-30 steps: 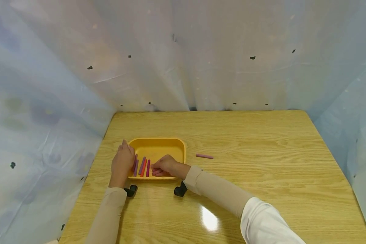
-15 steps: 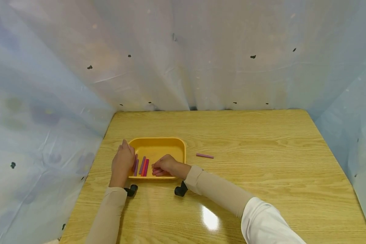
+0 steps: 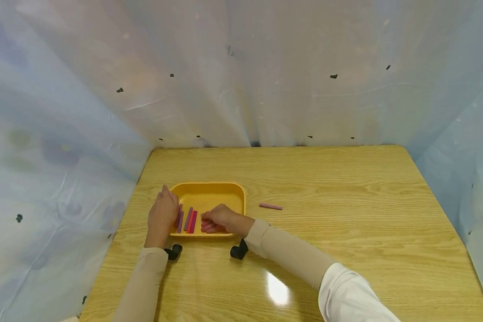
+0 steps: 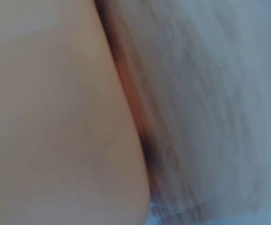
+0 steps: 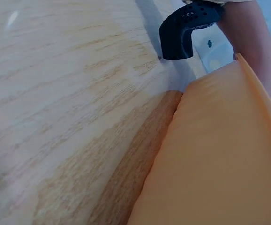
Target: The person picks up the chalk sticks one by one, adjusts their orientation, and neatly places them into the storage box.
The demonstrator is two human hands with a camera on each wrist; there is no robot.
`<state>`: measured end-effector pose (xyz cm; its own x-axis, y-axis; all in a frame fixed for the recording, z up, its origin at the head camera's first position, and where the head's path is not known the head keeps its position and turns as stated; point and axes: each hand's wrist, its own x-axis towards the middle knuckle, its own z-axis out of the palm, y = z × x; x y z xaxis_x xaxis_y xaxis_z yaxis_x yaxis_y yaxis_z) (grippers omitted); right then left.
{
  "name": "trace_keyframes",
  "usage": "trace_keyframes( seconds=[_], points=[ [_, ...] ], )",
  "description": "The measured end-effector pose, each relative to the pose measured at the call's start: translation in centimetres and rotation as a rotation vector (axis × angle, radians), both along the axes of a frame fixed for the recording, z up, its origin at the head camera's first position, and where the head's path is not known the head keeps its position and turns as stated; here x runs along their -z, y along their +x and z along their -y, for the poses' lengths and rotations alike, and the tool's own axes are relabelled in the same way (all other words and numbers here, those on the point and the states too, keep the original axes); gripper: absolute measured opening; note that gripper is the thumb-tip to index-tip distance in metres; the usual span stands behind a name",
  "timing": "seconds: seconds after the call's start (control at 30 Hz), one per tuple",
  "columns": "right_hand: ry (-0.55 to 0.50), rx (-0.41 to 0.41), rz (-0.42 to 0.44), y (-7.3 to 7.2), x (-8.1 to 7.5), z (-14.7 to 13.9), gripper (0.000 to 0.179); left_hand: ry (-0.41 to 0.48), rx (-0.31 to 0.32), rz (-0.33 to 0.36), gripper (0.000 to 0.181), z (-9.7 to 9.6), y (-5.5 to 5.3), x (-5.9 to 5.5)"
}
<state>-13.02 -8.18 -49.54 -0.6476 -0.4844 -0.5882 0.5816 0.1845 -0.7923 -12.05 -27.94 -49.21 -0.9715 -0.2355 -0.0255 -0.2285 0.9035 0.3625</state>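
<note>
A yellow tray (image 3: pixel 203 188) stands at the left of the wooden table in the head view. My left hand (image 3: pixel 163 214) grips its left side, covering that rim. Inside lie thin sticks: purple ones (image 3: pixel 180 222) by the left wall, then a red-orange stick (image 3: pixel 191 222) and a magenta stick (image 3: pixel 194 222) side by side. To their right, my right hand (image 3: pixel 222 217) reaches over the front rim with bent fingers around short pink sticks (image 3: pixel 208 227), partly hidden under it. The tray's outer wall (image 5: pixel 220 159) fills much of the right wrist view.
A single mauve-pink stick (image 3: pixel 271 206) lies on the table (image 3: pixel 338 192) to the right of the tray. Black wrist-worn devices (image 3: pixel 239 250) hang below the wrists, near the tray's front edge. Pale sheeting (image 3: pixel 281 89) encloses the table at the back and sides.
The magenta stick has shifted left against the red-orange one, which also moved slightly left. The right hand has edged a little to the right; the left hand stays at the tray's side.
</note>
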Motion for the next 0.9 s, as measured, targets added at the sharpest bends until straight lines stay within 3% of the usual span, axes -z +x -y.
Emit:
trace_keyframes(
  seconds=[0.5, 0.9],
  points=[
    [-0.143, 0.008, -0.062, 0.25, 0.36, -0.16, 0.048, -0.007, 0.001, 0.012, 0.058, 0.31, 0.37, 0.64],
    [-0.176, -0.004, -0.348, 0.53, 0.07, 0.11, 0.056, -0.001, -0.010, -0.006, 0.058, 0.00, 0.10, 0.27]
  ],
)
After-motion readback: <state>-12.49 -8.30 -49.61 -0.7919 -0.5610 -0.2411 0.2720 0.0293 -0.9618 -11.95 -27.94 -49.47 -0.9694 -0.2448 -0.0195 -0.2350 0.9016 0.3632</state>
